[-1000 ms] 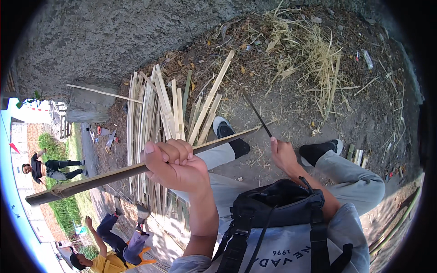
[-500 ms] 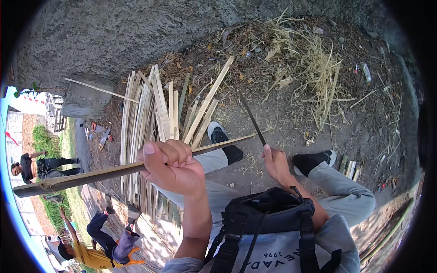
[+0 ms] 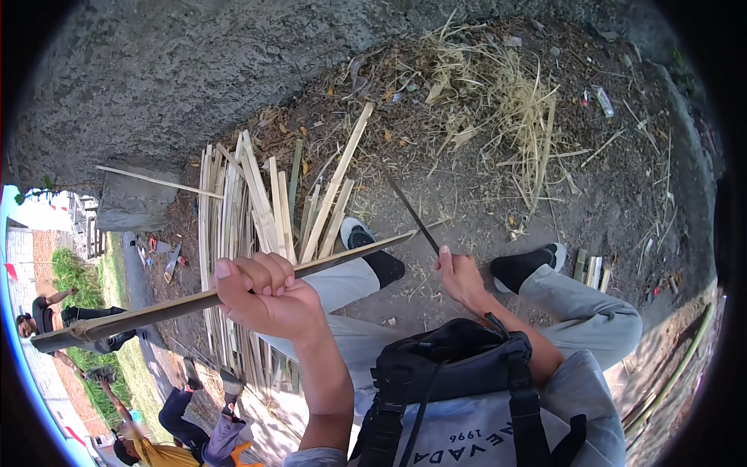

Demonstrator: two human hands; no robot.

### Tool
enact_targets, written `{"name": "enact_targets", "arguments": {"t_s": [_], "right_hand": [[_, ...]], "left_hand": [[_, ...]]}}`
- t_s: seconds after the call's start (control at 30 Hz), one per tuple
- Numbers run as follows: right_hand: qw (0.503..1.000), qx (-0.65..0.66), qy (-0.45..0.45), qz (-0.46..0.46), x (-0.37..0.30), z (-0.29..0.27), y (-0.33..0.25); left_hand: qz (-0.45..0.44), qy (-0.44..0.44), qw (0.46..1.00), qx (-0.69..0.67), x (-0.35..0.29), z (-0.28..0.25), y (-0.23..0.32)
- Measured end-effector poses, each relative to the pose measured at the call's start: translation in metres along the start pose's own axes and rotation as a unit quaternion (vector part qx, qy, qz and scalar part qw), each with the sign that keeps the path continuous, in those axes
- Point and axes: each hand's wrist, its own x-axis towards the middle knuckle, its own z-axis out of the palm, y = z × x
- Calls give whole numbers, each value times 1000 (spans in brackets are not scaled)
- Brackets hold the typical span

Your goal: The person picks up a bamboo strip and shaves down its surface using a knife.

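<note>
My left hand [image 3: 272, 300] is closed round a long split bamboo strip [image 3: 171, 309], pale on one face and dark along the other. The strip slants from the far left up to a thin tip between my feet. My right hand [image 3: 461, 282] grips a narrow dark knife [image 3: 409, 207], its handle mostly hidden in the fingers. Its blade points up and left and crosses the strip near the thin tip; whether the two touch, I cannot tell.
Several split bamboo strips [image 3: 261, 204] lie piled left of my feet. Dry shavings [image 3: 517, 109] litter the ground ahead, below a rough wall [image 3: 179, 70]. A black bag [image 3: 451, 373] hangs at my front. Two people are at the left, one in a yellow shirt [image 3: 167, 453]. A saw [image 3: 173, 263] lies beyond the pile.
The whole view has shifted a little. My left hand is slightly lower and farther left, still round the strip. The knife still crosses near the strip's tip. The people at the left have moved.
</note>
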Motion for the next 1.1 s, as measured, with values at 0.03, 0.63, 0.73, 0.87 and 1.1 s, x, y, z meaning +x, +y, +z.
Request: {"name": "enact_targets", "arguments": {"t_s": [0.03, 0.63, 0.73, 0.87, 1.1], "right_hand": [[1000, 3, 12, 14, -7, 8, -9], [994, -64, 90, -1, 4, 20, 18], [997, -70, 6, 11, 0, 14, 6], [992, -88, 47, -80, -10, 19, -14], [995, -93, 37, -18, 3, 12, 9]], "left_hand": [[6, 28, 1000, 4, -1, 0, 1], [24, 66, 996, 56, -13, 0, 4], [26, 57, 997, 50, -14, -5, 5], [38, 53, 996, 67, -18, 4, 11], [29, 68, 995, 64, -19, -6, 5]]}}
